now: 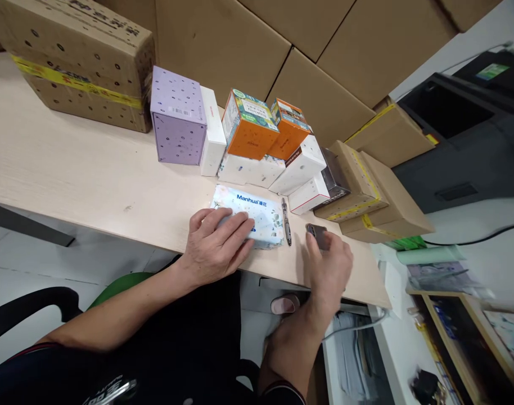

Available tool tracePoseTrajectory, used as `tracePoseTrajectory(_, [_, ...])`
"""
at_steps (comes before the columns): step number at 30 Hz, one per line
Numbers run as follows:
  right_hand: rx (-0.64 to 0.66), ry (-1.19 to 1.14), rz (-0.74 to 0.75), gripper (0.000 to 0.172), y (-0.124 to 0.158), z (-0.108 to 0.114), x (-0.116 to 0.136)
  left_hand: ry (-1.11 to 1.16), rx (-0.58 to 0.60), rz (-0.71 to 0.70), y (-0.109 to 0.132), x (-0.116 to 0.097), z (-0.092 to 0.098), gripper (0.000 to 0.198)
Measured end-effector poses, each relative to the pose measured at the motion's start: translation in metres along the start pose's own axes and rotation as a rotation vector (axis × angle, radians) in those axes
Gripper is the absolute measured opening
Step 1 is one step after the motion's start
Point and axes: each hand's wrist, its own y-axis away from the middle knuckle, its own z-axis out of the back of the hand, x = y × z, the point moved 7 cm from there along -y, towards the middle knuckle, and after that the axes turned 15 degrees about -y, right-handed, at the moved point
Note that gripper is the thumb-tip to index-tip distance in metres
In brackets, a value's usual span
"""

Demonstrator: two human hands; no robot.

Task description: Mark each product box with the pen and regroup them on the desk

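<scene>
My left hand (217,242) lies on a light blue and white "Manhua" tissue pack (267,222), its fingers stretched out flat over the wrapper. Part of the pack's lower left is hidden under that hand. To the right, my right hand (330,264) has its thumb and fingers closed around a small dark rectangular object (319,235), which looks like a phone. The palm side of this grip is partly hidden. Between the pack and the dark object lies a pen (286,222) with a patterned barrel.
Behind the pack stand a purple box (180,138), a tall white box (213,140) and two orange boxes (251,138) on white packs. Cartons (350,180) line the table's right side. A taped carton (88,79) stands far left. The table's front edge (156,243) runs below my hands.
</scene>
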Motion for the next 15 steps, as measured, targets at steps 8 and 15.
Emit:
tracePoseTrajectory(8, [0.289,0.174,-0.284,0.086,0.008,0.009,-0.061,0.007,-0.009,0.008,0.002,-0.001,-0.001,0.033])
tracePoseTrajectory(15, [0.144,0.059,-0.172,0.089,0.01,0.012,-0.061,0.023,-0.004,0.012,0.005,0.0,-0.002,0.039])
